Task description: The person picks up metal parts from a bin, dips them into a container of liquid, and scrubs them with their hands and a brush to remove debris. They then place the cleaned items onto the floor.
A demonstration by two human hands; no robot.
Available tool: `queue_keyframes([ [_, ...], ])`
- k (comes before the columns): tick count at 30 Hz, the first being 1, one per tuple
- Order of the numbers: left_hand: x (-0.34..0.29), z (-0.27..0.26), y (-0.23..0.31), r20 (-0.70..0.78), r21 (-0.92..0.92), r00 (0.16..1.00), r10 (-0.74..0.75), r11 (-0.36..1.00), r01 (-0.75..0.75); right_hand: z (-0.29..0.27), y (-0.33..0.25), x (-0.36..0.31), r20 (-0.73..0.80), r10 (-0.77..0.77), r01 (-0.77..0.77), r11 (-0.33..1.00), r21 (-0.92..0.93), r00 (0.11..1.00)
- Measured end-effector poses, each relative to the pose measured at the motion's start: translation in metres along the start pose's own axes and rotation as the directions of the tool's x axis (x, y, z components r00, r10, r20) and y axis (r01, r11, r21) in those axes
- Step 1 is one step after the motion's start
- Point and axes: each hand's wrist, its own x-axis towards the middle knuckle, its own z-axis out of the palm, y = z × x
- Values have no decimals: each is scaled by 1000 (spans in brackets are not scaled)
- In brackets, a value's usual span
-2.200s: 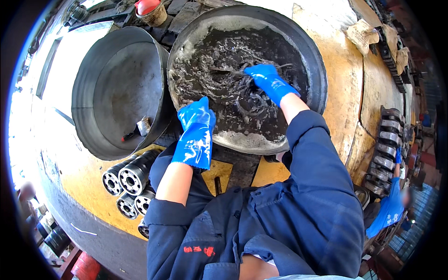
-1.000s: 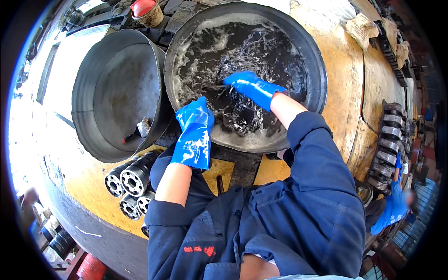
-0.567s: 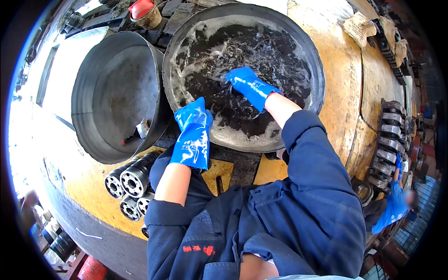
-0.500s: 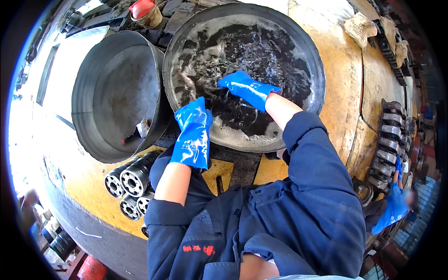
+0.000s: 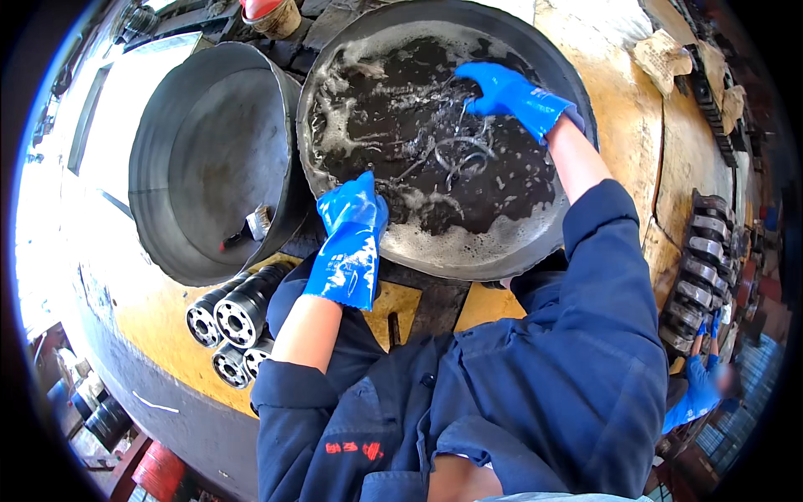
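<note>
Half-open, the right hand (image 5: pixel 495 90) is over the dark, foam-streaked liquid (image 5: pixel 493 197), apparently w/ nothing held; left hand (image 5: pixel 350 207) looks closed on the near-left rim of the metal basin (image 5: pixel 562 63). Progress: liquid's disturbed, so work's prob. mid-way (finish can't be judged, tbh). Writing: small pale print on left glove cuff (image 5: pixel 341 280), red chars. on jacket (image 5: pixel 535 376).

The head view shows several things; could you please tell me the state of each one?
Basin: open, holding liquid.
Liquid: dark, foamy, rippled.
Left hand: gloved, seemingly closed on the basin.
Right hand: gloved, open, at the liquid.
Tub: open, brush inside.
Brush: lying in the tub.
Cylinders: lying on their sides.
Bucket: partly cut off by the frame.
</note>
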Motion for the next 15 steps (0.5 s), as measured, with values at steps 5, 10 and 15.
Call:
queue_keyframes([
  [5,-1,2,-6,-24,-39,999,43,998,-44,29,20,16,-222,335,-342,940,7,916],
  [10,6,-1,7,-9,-46,998,58,997,-59,31,36,11,116,265,-283,942,181,957],
  [15,3,2,-3,41,-7,999,-8,1000,9,27,-74,-24,251,29,-105,951,292,967],
])
